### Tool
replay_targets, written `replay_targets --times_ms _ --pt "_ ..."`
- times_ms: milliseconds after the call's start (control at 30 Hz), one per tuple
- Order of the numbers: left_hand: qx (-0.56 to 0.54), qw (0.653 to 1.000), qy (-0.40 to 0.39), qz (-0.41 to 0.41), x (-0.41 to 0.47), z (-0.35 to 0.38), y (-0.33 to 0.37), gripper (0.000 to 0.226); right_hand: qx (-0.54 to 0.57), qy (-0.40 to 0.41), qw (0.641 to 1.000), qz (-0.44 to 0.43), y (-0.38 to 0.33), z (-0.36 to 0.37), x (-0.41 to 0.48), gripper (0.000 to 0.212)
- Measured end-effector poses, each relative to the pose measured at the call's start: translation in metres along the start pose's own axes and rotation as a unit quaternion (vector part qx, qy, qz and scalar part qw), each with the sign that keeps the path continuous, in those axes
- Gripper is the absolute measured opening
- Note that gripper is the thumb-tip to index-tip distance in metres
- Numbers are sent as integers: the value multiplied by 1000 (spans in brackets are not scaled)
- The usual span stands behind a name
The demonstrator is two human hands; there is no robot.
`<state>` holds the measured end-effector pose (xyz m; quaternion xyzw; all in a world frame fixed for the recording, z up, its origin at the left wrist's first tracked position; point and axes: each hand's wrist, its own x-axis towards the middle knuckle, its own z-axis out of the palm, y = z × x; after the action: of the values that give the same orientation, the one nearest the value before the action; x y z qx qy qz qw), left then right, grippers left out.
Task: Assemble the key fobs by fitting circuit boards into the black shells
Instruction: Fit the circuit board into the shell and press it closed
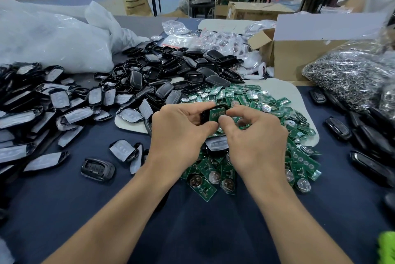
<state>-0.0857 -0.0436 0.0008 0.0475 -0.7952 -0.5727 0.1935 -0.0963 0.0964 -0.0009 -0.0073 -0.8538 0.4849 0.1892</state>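
Note:
My left hand [181,129] grips a black shell [204,115] above the table's middle. A green circuit board [217,113] lies in the shell's open face, and my right hand [254,135] pinches that board with thumb and forefinger. Under my hands spreads a heap of green circuit boards [267,127] with round coin cells. Behind it lies a pile of empty black shells [171,71]. To the left are shells with white rubber pads [53,103]. One black fob half [98,168] with buttons lies alone at front left.
Big clear plastic bags [53,37] fill the back left. A cardboard box [299,50] and a bag of metal key rings [352,75] stand at the right, with assembled black fobs [363,142] beside them. Dark blue cloth [192,231] covers the table.

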Motion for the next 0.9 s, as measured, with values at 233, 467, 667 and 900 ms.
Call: replay_targets --times_ms 233,467,667,900 --pt "13 1000 -26 12 -1 3 -3 45 54 -47 997 32 2 2 3 38" --pt "6 999 -47 11 1 2 -3 46 22 -34 999 -10 3 0 3 24" --pt "-22 998 -2 -66 5 2 -3 39 43 53 998 1 3 -5 4 31" --pt "-164 981 -5 -107 6 1 3 38 112 61 992 23 1 -11 8 26"
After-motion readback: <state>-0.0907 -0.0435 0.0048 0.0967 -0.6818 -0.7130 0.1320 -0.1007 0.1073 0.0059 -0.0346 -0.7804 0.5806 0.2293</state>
